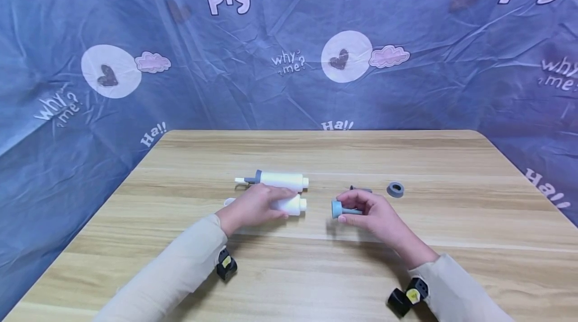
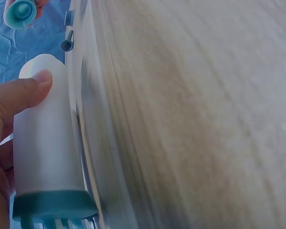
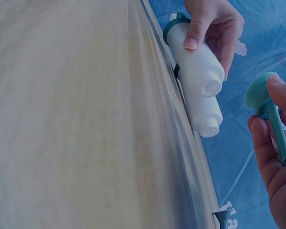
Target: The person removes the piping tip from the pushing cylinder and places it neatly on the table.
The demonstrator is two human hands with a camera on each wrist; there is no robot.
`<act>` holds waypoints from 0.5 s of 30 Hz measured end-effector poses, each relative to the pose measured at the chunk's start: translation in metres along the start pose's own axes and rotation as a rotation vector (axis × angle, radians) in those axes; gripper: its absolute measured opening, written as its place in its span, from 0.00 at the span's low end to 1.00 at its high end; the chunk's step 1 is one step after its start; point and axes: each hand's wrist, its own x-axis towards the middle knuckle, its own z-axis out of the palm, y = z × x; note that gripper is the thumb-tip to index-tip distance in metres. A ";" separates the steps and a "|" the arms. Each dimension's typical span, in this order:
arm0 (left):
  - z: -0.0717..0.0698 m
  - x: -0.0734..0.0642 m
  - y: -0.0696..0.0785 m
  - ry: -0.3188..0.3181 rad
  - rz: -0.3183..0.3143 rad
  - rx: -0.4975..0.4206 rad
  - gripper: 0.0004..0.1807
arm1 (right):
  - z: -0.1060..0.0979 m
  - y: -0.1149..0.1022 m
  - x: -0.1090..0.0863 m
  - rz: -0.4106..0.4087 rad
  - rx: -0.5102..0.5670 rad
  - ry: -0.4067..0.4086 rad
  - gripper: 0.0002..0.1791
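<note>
My left hand (image 1: 260, 205) grips a white plastic tube (image 1: 287, 205) lying sideways, its narrow neck pointing right. In the left wrist view a teal ridged collar (image 2: 55, 205) closes the tube's other end, and the thumb lies along its side. Between thumb and fingers, my right hand (image 1: 377, 214) pinches a light blue funnel-shaped piece (image 1: 336, 209). Its wide cup faces left toward the tube's neck, with a gap between them. The thin stem (image 3: 278, 133) points back into the palm. Just behind the held tube lies a second white tube (image 1: 282, 180) with a dark grey collar (image 1: 258, 176).
A grey ring (image 1: 396, 189) rests on the wooden table (image 1: 289, 282) beyond my right hand. Partly hidden behind that hand is a dark grey funnel-shaped piece (image 1: 361, 189), also in the right wrist view. A printed blue cloth (image 1: 253, 91) hangs behind the table.
</note>
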 end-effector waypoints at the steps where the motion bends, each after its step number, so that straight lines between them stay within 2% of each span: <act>1: 0.000 0.000 0.000 0.001 0.002 0.000 0.26 | 0.000 0.000 0.000 0.002 -0.003 0.001 0.21; 15: 0.002 -0.001 -0.002 -0.013 -0.003 0.001 0.26 | -0.002 0.003 0.001 0.037 -0.040 0.016 0.21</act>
